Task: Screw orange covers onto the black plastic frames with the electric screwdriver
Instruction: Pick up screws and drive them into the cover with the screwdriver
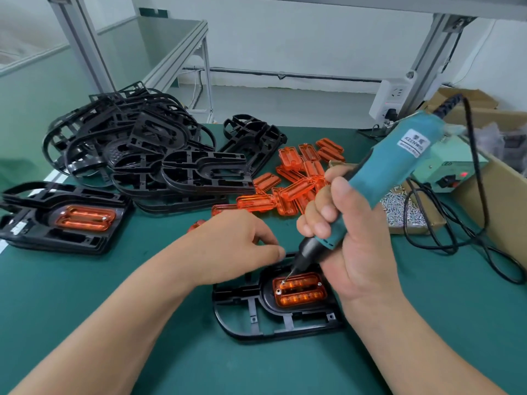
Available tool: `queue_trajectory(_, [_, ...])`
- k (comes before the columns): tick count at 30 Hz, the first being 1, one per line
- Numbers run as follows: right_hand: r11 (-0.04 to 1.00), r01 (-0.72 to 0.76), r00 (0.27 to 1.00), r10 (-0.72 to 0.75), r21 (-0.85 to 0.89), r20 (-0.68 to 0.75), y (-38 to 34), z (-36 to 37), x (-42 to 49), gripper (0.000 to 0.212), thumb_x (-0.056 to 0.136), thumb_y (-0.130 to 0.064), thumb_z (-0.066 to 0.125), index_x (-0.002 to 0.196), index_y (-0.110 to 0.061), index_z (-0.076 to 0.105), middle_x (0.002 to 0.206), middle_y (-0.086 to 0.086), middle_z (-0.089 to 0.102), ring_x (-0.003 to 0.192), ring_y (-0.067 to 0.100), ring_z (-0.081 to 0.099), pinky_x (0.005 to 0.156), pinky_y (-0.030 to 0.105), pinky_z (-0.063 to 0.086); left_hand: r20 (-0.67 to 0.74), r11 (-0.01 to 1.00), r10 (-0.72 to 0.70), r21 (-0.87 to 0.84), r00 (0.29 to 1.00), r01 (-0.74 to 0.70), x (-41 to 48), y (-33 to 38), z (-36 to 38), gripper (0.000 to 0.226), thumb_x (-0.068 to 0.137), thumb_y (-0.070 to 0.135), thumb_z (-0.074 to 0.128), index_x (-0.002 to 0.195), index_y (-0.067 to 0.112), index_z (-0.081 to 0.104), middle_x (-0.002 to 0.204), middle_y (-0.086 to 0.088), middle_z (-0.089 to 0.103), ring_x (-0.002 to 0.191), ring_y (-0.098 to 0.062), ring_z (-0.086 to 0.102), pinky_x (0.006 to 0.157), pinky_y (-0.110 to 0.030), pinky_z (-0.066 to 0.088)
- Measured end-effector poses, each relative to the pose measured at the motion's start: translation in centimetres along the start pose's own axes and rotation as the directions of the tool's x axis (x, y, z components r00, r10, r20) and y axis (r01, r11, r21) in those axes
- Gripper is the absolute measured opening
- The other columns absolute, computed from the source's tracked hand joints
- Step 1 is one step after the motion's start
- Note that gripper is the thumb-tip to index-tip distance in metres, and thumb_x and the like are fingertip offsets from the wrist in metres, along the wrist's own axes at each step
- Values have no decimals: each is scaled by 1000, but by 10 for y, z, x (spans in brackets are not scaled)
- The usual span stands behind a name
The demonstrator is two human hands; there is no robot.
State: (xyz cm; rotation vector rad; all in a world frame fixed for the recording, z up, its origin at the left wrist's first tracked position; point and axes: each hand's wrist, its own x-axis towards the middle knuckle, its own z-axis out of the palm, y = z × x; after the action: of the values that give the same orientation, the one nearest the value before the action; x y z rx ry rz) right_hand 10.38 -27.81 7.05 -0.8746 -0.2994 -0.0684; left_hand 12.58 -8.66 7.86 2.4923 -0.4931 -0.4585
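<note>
Fingers of our right hand [350, 246] gripped the electric screwdriver [393, 166], bit on the orange cover [302, 290]; we couldn't tell our blurred left hand's [228, 246] fingers.

The right hand [350, 243] is gripping the electric screwdriver [393, 169], its bit pressing a screw [283, 283] on the orange cover [299, 292] sitting in the black frame [256, 317]. The left hand [228, 243] is resting its fingers [273, 250] at the frame's far edge; loose covers [296, 172] are lying beyond the frame.

Right edge: cardboard box [502, 201], pale green power unit [445, 169] with 1 red lamp lit; white socket strip [392, 99] upper right.
</note>
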Motion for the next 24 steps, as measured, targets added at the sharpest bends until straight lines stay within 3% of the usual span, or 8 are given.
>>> queue_trajectory(4, [999, 10, 999, -8, -54, 42, 2, 1, -2, 11, 100, -19, 63, 109, -15, 58, 69, 0, 44, 52, 14, 45, 58, 30, 42, 94, 998, -23, 62, 995, 17, -5, 7, -2, 51, 71, 79, 51, 103, 47, 75, 93, -3, 73, 89, -30, 72, 84, -61, 60])
queue_trajectory(8, [997, 3, 998, 2, -82, 56, 3, 3, -3, 11, 99, -18, 64, 108, -15, 59, 69, 0, 45, 52, 14, 45, 58, 30, 42, 112, 999, -5, 50, 994, 0, -4, 10, 0, 42, 80, 70, 57, 102, 40, 77, 87, -8, 71, 83, -37, 70, 76, -58, 60])
queue_trajectory(14, [994, -13, 998, 20, -112, 63, 4, 9, -7, 12, 96, -17, 66, 107, -15, 60, 68, 1, 45, 52, 15, 46, 59, 30, 44, 55, 999, 49, 10, 997, -50, -2, 7, 2, 20, 94, 51, 68, 87, 33, 74, 81, -4, 69, 73, -16, 63, 70, -38, 53])
queue_trajectory(18, [984, 22, 994, -2, -179, 111, 2, 13, -9, 14, 96, -16, 66, 108, -12, 59, 68, 3, 45, 51, 19, 46, 57, 32, 43, 53, 997, 63, 40, 997, -65, -1, 8, 3, 35, 95, 49, 68, 60, 46, 60, 61, 4, 55, 53, -7, 50, 52, -27, 35])
queue_trajectory(21, [977, 63, 987, -30, -206, 156, 3, 15, -11, 11, 96, -14, 65, 106, -13, 61, 67, 4, 46, 50, 20, 45, 56, 34, 41, 49, 996, 72, 48, 996, -74, -2, 10, 2, 39, 95, 48, 68, 59, 58, 57, 59, 6, 51, 50, -5, 47, 46, -18, 27])
queue_trajectory(24, [973, 65, 987, -31, -220, 155, 3, 15, -11, 11, 96, -15, 66, 106, -13, 61, 66, 5, 45, 50, 21, 44, 56, 35, 40, 42, 995, 84, 49, 996, -86, -1, 8, 3, 37, 95, 48, 68, 59, 48, 58, 64, 1, 56, 53, -8, 48, 50, -23, 32])
